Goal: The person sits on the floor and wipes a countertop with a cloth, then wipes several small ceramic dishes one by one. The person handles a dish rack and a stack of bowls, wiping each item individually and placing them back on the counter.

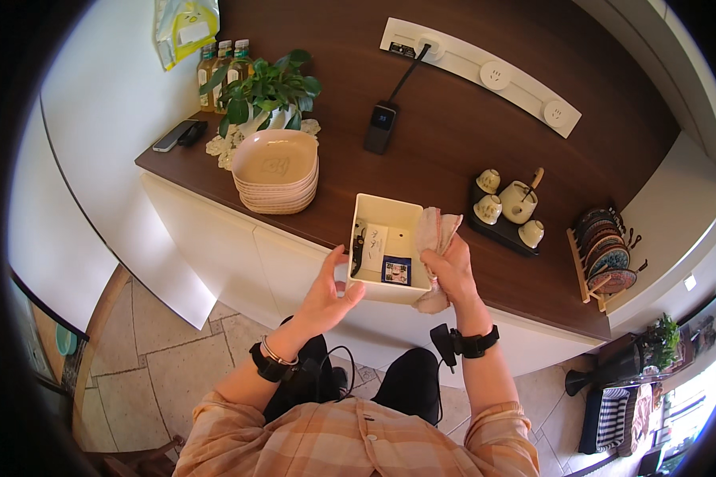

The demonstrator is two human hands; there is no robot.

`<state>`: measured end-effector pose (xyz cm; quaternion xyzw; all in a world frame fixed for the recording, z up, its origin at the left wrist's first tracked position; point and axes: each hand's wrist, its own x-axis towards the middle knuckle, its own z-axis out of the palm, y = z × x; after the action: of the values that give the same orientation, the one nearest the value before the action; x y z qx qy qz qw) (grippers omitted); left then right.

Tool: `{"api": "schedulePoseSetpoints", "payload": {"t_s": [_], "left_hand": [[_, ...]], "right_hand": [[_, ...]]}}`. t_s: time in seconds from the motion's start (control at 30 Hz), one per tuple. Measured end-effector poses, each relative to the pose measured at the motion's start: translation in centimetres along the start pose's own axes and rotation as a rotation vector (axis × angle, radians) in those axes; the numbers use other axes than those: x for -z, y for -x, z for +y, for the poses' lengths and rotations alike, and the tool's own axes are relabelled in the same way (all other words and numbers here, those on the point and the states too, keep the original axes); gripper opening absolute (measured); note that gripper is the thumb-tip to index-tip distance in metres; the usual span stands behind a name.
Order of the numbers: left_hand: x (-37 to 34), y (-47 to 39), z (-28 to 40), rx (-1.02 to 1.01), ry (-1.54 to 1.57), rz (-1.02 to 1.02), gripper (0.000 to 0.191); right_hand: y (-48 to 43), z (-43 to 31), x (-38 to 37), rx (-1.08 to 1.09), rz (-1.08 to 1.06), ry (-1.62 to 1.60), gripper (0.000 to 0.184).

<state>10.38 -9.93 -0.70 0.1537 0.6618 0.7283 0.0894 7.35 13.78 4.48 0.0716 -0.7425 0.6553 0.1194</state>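
In front of me, at the counter's front edge, is a cream rectangular box [389, 208] with an open top. Inside lie a white card, a dark blue packet [397, 271] and a black object along the left wall. My left hand [329, 296] is at the box's lower left corner, fingers spread on its side and thumb at the front rim. A pinkish cloth [434, 231] is gripped in my right hand [453, 268], pressed against the box's right side. The cloth hangs past the front corner.
On the brown counter [417, 179] stand stacked square plates [276, 158], a potted plant [268, 86], bottles, and a phone [175, 135]. A corded black device [382, 127] lies farther back. Rightward are a tea set [504, 208] and a wooden rack of patterned round pieces [605, 259].
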Motion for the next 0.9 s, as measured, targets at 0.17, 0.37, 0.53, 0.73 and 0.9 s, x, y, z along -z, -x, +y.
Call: {"api": "schedulePoseSetpoints", "payload": {"t_s": [0.17, 0.37, 0.53, 0.73, 0.9], "left_hand": [[0.6, 1.3, 0.4, 0.03, 0.328, -0.13, 0.095], [2.2, 3.1, 1.3, -0.041, 0.447, -0.023, 0.075], [3.5, 6.3, 1.0, 0.063, 0.572, 0.003, 0.079], [3.9, 9.2, 0.4, 0.022, 0.589, 0.052, 0.081], [4.6, 10.1, -1.1, 0.148, 0.773, 0.127, 0.079]], "right_hand": [[2.4, -0.8, -1.8, 0.069, 0.057, 0.204, 0.041], [8.2, -1.0, -5.9, 0.348, 0.072, 0.418, 0.055], [8.9, 0.6, -8.0, 0.364, -0.11, 0.077, 0.049], [6.6, 3.3, -10.0, 0.023, -0.101, -0.406, 0.04], [4.9, 4.1, -10.8, -0.138, -0.15, -0.752, 0.03]]}}
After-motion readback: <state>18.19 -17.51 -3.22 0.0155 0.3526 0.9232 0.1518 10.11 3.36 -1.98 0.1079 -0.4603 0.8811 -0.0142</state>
